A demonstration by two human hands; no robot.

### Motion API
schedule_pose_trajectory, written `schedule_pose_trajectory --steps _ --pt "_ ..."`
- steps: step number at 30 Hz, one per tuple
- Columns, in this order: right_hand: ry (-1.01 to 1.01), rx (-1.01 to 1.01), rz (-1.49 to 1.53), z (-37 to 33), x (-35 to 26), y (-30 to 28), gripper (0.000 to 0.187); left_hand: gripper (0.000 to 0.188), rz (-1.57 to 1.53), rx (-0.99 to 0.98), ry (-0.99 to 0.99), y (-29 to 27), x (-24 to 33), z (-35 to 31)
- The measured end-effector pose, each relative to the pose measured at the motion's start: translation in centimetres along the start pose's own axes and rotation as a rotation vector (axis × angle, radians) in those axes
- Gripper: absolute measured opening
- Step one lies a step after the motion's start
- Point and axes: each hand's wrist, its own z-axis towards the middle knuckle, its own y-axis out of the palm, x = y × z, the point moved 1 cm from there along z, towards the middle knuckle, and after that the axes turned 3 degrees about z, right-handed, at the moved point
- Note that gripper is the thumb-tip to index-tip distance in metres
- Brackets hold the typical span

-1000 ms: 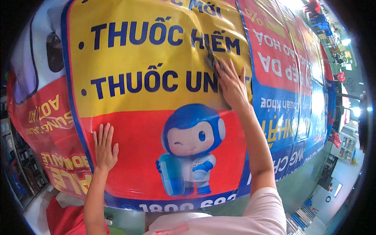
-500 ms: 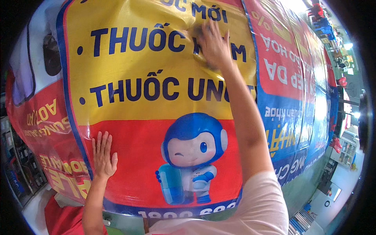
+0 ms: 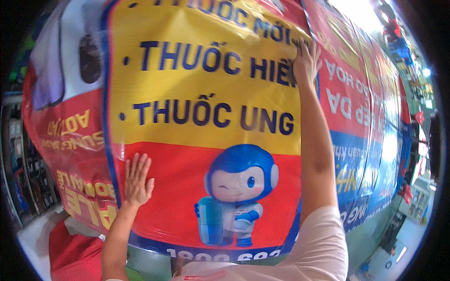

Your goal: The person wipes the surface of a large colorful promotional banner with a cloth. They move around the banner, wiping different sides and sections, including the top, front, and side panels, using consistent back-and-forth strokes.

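Nearest, at the lower edge: one short pale shirt sleeve [image 3: 323, 243] on the person's right arm; to the left, one piece of bright red cloth [image 3: 72, 253].

Next: one glossy vinyl banner panel [image 3: 173, 196], yellow above, red below, bordered in dark blue, which lay spread before the person under both palms. Left hand [image 3: 138, 180]: flat on the panel's red field near its left border, fingers straight and slightly apart. Printed on the same field, to the right: one blue-helmeted cartoon figure [image 3: 241, 182] with a blue capsule.

Farther up: right hand [image 3: 306, 68], arm outstretched, at the yellow field's right border, fingers apart; whether anything lay beneath its palm could not be told. Alongside, right: one red-and-blue vinyl section [image 3: 358, 119], creased, its lettering upside down.

Beyond, at the right rim: one whitish cabinet [image 3: 416, 206], details too small to tell.
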Motion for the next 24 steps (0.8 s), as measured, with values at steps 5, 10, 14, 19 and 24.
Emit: schedule_pose_trajectory --steps 5,10,14,19,24 --pt "-0.056 -0.180 -0.095 -11.1 -6.7 -2.4 0.047 0.062 -0.022 -0.013 -0.020 -0.1 0.2 0.1" --pt "-0.148 -0.070 0.305 -11.7 -17.3 0.6 0.053 0.063 -0.034 0.031 -0.017 -0.4 0.5 0.2" --pt "-0.373 -0.201 0.455 -19.5 -24.9 1.3 0.060 0.062 -0.055 -0.036 -0.058 -0.6 0.6 0.2" --pt "-0.685 -0.449 0.525 -20.0 -18.9 1.3 0.058 0.061 -0.061 0.042 -0.010 -0.5 0.4 0.2" --pt "-0.432 -0.022 -0.051 -4.8 -11.5 3.4 0.056 0.060 -0.025 0.084 0.013 -0.4 0.4 0.1"
